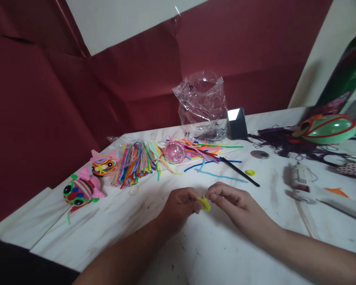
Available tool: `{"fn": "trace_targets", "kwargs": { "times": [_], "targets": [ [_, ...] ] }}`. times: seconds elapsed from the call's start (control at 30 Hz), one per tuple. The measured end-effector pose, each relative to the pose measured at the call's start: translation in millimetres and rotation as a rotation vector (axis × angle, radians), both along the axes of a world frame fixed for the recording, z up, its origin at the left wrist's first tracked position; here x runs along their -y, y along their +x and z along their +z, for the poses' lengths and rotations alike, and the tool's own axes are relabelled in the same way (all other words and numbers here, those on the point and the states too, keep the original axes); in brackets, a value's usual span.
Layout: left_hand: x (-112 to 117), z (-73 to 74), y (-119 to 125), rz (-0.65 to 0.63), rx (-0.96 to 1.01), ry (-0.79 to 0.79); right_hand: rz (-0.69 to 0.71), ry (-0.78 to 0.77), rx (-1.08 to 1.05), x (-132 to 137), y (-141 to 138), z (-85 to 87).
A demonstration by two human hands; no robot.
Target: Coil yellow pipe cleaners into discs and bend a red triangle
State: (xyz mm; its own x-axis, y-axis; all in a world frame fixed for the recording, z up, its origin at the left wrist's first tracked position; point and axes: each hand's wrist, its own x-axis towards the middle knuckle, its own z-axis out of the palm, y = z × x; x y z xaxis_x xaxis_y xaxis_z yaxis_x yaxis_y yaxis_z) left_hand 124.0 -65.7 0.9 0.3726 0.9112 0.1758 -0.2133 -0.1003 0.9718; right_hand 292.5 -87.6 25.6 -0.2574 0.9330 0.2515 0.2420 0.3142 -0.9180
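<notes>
A small yellow pipe-cleaner coil (206,204) is pinched between the thumb and fingers of my left hand (182,204), above the white table. My right hand (233,202) meets it from the other side, its thumb and forefinger closed at the coil's upper edge; the exact grip there is too small to see clearly. A second yellow coil (250,172) lies flat on the table beyond my right hand. Between the two, a black pipe cleaner (239,171) and a light blue pipe cleaner (221,175) lie loose.
Colourful pipe cleaners (138,164) lie bundled at the left, near two decorated fish figures (81,190). Behind are a clear pink dome (175,152), a plastic bag (201,103) and a phone (237,123). A glue gun (302,184), scissors (350,170) and a green balloon (330,128) occupy the right.
</notes>
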Motion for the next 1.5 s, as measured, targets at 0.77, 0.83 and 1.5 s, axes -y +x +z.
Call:
{"fn": "trace_targets", "kwargs": {
  "times": [0.77, 0.83, 1.5],
  "targets": [
    [3.1, 2.6, -0.2, 0.06, -0.066, 0.085, 0.054, 0.055, -0.052, -0.9, -1.4, -1.5],
    [5.1, 5.7, -0.3, 0.085, -0.106, 0.134, 0.044, 0.024, -0.064, -1.2, -3.0, -3.0],
    [11.9, 6.6, 2.7, 0.257, -0.453, 0.353, 0.069, -0.028, 0.026, -5.3, -4.1, -14.6]
  ]
}}
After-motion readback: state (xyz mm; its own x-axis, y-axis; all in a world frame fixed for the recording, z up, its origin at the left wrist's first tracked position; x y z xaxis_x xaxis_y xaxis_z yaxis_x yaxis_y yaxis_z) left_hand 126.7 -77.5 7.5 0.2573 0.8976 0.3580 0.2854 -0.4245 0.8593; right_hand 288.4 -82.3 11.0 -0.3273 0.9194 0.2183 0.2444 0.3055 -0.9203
